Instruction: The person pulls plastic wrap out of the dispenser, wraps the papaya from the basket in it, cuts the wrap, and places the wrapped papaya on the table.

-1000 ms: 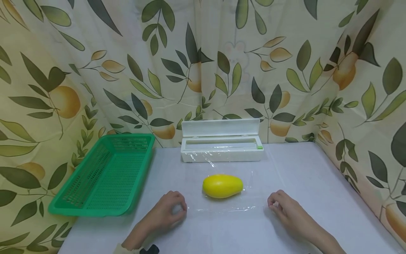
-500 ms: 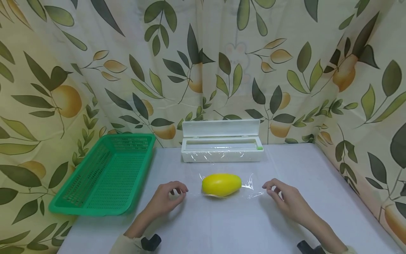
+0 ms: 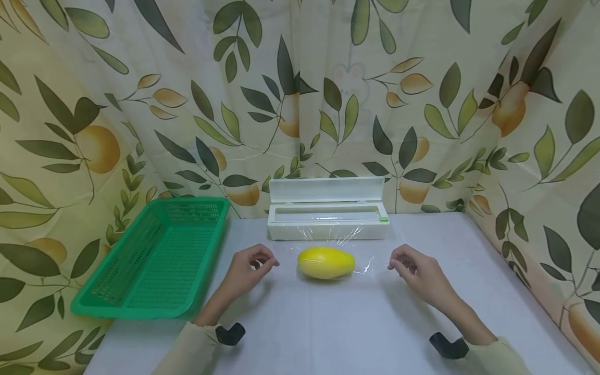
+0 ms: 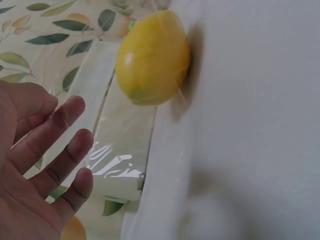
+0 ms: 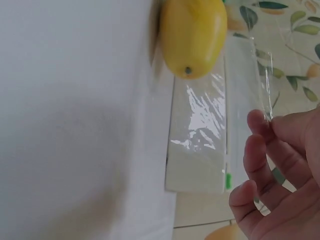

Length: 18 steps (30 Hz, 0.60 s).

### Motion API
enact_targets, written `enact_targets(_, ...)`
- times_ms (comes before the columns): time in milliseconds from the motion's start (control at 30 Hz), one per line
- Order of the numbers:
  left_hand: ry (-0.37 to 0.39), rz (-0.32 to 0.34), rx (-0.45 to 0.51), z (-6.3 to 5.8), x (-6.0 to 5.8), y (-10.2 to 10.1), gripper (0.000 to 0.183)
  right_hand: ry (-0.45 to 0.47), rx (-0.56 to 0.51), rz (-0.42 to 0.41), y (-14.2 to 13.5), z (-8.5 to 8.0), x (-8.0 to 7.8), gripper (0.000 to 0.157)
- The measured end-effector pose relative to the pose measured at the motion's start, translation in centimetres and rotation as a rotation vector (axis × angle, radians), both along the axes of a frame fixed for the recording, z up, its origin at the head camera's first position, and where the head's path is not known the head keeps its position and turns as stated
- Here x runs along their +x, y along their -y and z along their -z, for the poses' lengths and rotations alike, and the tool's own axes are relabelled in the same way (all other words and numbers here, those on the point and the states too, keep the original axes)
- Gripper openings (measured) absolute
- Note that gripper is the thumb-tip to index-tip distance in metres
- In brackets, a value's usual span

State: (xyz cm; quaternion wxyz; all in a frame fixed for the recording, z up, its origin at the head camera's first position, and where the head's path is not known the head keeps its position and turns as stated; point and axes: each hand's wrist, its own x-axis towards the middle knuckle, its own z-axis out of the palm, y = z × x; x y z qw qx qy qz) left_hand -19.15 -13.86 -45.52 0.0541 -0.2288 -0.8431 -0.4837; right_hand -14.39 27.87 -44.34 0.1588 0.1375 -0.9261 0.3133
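Pinching the clear film (image 3: 367, 266) between thumb and forefinger, both the left hand (image 3: 246, 271) and the right hand (image 3: 424, 278) have those two tips closed together, the other fingers loosely bent. Midway between the pinches sits the yellow fruit (image 3: 326, 262), apart from either hand. Just beyond it, past both grips, stands the white box (image 3: 288, 230), its lid (image 3: 326, 190) raised and glinting film over its front; a green tab (image 3: 384, 219) marks the end nearer the right hand. Outward from the left grip lies the green basket (image 3: 169, 265), close by on the table (image 3: 309, 333). Printed fabric (image 3: 319, 78) hangs behind everything. Film being so transparent, I cannot tell whether it touches the fruit.
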Motion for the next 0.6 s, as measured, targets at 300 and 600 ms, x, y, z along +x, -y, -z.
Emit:
enact_targets(300,0.027,-0.008,0.024,-0.2,-1.2,0.0,0.006,0.013,-0.032,0.028,0.0,0.0,-1.7,0.017)
enact_targets(600,-0.044,-0.014,-0.049,-0.6,-1.6,-0.1,0.017,0.020,-0.029,-0.003,0.0,-0.4,-2.0,0.020)
